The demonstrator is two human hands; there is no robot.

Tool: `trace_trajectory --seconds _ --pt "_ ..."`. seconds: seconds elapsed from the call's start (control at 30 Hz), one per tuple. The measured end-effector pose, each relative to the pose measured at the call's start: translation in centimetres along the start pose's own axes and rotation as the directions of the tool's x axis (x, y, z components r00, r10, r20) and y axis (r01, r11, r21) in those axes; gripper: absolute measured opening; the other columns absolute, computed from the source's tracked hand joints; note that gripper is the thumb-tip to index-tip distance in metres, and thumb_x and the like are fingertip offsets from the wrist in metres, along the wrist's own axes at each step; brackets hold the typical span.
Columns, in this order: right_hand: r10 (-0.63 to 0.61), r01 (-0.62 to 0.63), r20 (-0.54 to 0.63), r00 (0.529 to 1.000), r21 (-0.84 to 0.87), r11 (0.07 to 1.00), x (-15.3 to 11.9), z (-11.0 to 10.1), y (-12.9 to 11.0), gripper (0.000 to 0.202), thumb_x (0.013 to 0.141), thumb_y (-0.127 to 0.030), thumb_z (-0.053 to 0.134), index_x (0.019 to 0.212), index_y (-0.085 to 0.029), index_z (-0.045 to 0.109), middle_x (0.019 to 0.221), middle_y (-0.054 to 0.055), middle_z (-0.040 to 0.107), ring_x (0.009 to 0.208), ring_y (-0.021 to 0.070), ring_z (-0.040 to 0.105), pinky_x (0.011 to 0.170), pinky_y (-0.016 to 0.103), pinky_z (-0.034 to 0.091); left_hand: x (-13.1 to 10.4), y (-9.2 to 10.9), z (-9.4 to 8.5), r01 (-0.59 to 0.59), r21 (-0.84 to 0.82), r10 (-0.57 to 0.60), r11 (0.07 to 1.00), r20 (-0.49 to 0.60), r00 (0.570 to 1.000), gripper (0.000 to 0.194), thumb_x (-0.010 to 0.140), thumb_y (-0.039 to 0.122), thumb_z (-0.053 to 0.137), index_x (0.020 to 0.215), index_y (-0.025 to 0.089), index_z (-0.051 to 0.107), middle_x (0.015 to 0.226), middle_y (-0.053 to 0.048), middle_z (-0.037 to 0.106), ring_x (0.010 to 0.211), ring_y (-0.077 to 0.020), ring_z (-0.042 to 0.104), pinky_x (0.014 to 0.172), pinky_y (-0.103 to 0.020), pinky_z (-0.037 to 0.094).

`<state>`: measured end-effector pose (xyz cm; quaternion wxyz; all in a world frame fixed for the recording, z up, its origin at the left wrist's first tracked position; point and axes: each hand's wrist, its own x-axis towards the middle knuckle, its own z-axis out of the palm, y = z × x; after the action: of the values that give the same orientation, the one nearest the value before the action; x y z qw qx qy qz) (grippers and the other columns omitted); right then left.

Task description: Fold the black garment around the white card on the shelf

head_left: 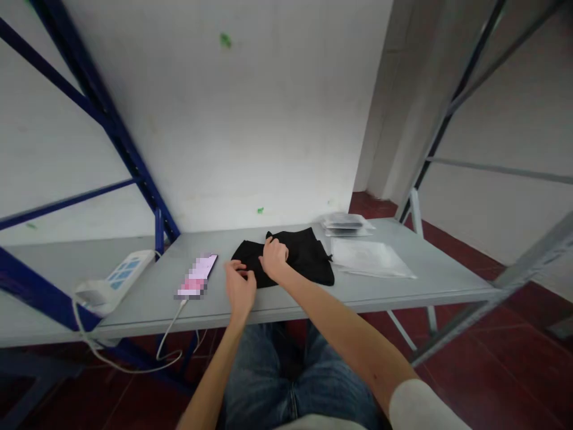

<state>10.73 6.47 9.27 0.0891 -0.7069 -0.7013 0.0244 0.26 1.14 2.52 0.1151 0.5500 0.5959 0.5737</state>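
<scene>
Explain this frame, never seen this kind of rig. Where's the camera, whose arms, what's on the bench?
There is no machine here: a person wears one camera on the head, looking forward and down, so both arms entering from below are their own. They sit at a grey table against a white wall. The right hand rests on a black cloth; the left hand touches that cloth's near left edge. Whether either hand actually grips it is not clear. Left of the cloth lies a phone on a white cable, then a power strip. To the right lie clear plastic bags, with a small stack of packets behind them.
</scene>
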Motion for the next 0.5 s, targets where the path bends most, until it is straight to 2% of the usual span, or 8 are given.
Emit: trace_trajectory --seconds 0.1,0.2,0.3,0.37,0.43,0.5 --pt "-0.017 0.017 -0.012 1.000 0.026 1.000 0.3 -0.7 0.7 0.064 0.095 -0.018 0.060 0.153 0.002 0.041 0.122 0.029 0.068 0.110 0.0331 0.070 0.076 0.040 0.062 -0.7 0.4 0.2 0.040 0.031 -0.042 0.999 0.083 0.996 0.039 0.080 0.008 0.064 0.110 0.021 0.045 0.095 0.001 0.060 0.072 -0.0139 0.065 0.069 -0.030 0.053" --pt "-0.028 0.029 -0.040 0.999 0.033 0.999 0.5 -2.0 2.0 0.051 0.096 -0.014 0.056 0.145 0.000 0.050 0.119 0.026 0.071 0.114 0.0297 0.071 0.090 0.037 0.058 -1.0 1.8 1.1 0.090 0.093 -0.104 0.992 0.164 0.981 0.051 0.080 0.016 0.073 0.121 0.021 0.043 0.099 0.000 0.063 0.080 -0.0164 0.068 0.072 -0.032 0.055" --pt "-0.003 0.007 -0.043 0.999 0.084 0.996 0.7 -3.5 3.7 0.042 0.097 -0.023 0.056 0.136 -0.006 0.058 0.121 0.025 0.072 0.117 0.0314 0.070 0.095 0.039 0.056 -0.9 3.9 3.0 0.100 0.217 -0.149 0.971 0.221 0.964 0.077 0.079 0.033 0.082 0.139 0.021 0.034 0.112 -0.008 0.069 0.101 -0.0255 0.071 0.082 -0.038 0.055" --pt "0.029 -0.026 -0.019 0.999 0.147 0.989 0.8 -4.3 5.1 0.044 0.097 -0.031 0.056 0.135 -0.008 0.058 0.122 0.024 0.072 0.118 0.0337 0.070 0.095 0.042 0.056 -0.7 5.4 4.7 0.075 0.273 -0.148 0.959 0.255 0.955 0.092 0.078 0.041 0.085 0.147 0.018 0.029 0.117 -0.014 0.070 0.117 -0.0330 0.067 0.091 -0.041 0.053" --pt "0.056 -0.056 0.008 0.998 0.212 0.976 1.1 -4.8 6.5 0.047 0.097 -0.037 0.055 0.135 -0.010 0.058 0.123 0.023 0.072 0.118 0.0349 0.070 0.094 0.043 0.056 -0.5 6.5 6.4 0.073 0.288 -0.157 0.955 0.280 0.947 0.096 0.077 0.046 0.085 0.148 0.016 0.028 0.116 -0.017 0.071 0.120 -0.0363 0.067 0.093 -0.042 0.052" --pt "0.066 -0.068 0.017 0.998 0.276 0.959 1.4 -5.0 8.0 0.049 0.098 -0.041 0.054 0.136 -0.011 0.058 0.125 0.021 0.072 0.116 0.0342 0.070 0.092 0.042 0.056 -0.5 7.1 8.0 0.045 0.260 -0.121 0.964 0.281 0.952 0.090 0.079 0.046 0.083 0.147 0.017 0.031 0.118 -0.018 0.071 0.117 -0.0371 0.069 0.091 -0.043 0.053"
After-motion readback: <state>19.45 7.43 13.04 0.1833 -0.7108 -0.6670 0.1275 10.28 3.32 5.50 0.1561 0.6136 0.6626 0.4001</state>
